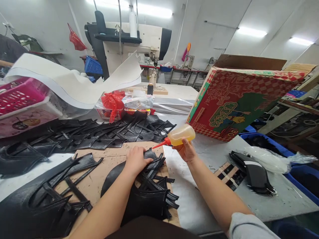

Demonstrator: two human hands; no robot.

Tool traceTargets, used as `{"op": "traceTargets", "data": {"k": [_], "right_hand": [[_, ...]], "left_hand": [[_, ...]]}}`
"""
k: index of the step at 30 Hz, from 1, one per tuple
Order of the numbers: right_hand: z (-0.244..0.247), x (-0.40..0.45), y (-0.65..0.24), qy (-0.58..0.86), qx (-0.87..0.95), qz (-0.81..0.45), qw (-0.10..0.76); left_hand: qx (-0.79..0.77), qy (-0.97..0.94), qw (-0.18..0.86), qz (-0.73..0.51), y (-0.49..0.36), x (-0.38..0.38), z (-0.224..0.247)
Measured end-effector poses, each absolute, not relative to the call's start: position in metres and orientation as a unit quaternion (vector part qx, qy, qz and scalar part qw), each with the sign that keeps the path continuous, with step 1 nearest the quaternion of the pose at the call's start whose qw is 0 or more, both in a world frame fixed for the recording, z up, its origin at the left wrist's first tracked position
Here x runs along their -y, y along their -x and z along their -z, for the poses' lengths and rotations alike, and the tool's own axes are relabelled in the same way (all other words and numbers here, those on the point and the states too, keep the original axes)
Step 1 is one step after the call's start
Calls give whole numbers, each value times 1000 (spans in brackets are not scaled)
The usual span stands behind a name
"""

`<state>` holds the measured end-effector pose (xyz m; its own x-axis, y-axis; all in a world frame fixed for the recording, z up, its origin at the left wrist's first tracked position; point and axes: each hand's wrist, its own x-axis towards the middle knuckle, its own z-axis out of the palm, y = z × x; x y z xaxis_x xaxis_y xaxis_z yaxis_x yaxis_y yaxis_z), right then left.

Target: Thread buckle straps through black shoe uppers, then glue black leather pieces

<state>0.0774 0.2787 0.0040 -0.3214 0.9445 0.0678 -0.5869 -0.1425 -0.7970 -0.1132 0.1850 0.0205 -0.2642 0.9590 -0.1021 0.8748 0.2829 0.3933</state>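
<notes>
A translucent squeeze bottle [183, 134] of yellow liquid lies tilted in my right hand [185, 150], fingers closed around it. Its red nozzle [160, 143] points left and down, close to the upper tip of a black strappy shoe upper [149, 202]. My left hand [136, 159] grips the top end of that upper, thumb toward the nozzle; some fingers are hidden behind it. Another black upper [37, 196] lies to the left. Both rest partly on a brown cardboard sheet [97, 176]. Whether liquid is leaving the nozzle cannot be made out.
Behind my hands runs a row of overlapping black uppers [112, 134]. A red patterned carton [231, 103] stands at right, a pink basket [27, 96] at left. A sewing machine [147, 41] stands farther back. Black pouch-like pieces [256, 172] and blue bins [304, 179] are at right.
</notes>
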Motion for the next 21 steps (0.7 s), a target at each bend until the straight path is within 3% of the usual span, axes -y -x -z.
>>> {"op": "traceTargets", "data": {"k": [13, 21], "right_hand": [[-6, -306, -71, 247, 532, -597, 547], [0, -317, -63, 259, 581, -568, 522]], "left_hand": [[-701, -499, 337, -381, 127, -195, -3], [-658, -448, 408, -447, 127, -194, -3]]}}
